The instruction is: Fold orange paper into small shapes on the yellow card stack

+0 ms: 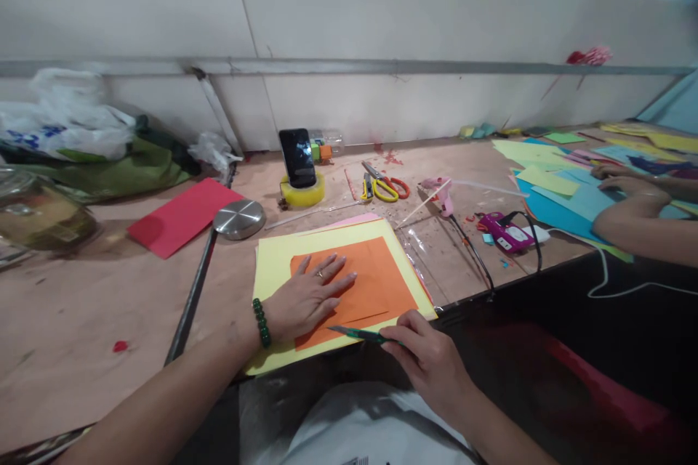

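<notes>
My left hand (308, 298) lies flat with spread fingers on an orange sheet of paper (376, 269), pressing it down. Beneath the orange sheet is a larger yellow sheet (273, 254) at the table's front edge. In my right hand (428, 349) is a green utility knife (363, 335), its blade pointing left over the lower part of the orange paper. A slit runs across that paper just above the blade. Whether the blade tip touches the paper, I cannot tell.
Behind the paper stand a phone (297, 158) on a yellow tape roll (305, 191), scissors (390, 183) and a pink glue gun (443, 196). A metal disc (238, 219) and red paper (182, 216) lie left. A power strip (504, 232) and another person's hands (635, 196) are right.
</notes>
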`<state>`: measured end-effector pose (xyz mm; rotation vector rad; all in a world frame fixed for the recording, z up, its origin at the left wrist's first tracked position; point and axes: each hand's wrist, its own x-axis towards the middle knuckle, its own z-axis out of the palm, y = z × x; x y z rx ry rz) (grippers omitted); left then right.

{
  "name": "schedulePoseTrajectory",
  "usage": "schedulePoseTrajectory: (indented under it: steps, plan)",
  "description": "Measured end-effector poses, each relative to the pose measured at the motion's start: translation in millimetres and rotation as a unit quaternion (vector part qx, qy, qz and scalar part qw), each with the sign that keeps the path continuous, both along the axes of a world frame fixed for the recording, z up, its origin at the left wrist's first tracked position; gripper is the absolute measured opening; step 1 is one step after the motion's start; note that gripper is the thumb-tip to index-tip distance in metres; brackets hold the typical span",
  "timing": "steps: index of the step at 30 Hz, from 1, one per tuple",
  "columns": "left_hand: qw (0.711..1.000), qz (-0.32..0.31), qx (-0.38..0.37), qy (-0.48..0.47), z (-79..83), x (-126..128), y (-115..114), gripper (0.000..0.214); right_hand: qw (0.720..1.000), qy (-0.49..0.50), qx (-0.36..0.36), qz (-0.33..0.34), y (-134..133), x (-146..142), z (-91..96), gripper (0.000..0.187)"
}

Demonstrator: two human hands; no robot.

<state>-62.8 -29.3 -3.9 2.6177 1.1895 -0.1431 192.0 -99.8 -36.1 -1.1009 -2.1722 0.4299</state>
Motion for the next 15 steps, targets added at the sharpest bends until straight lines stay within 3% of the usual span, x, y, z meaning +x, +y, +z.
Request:
schedulePoseTrajectory:
  steps: [15]
  plan:
    - [1.0, -0.008, 0.02, -0.017, -7.0, -4.9, 2.5, 0.05, 1.0, 0.005, 0.017, 0.015, -3.1, -10.6, -3.6, 0.024]
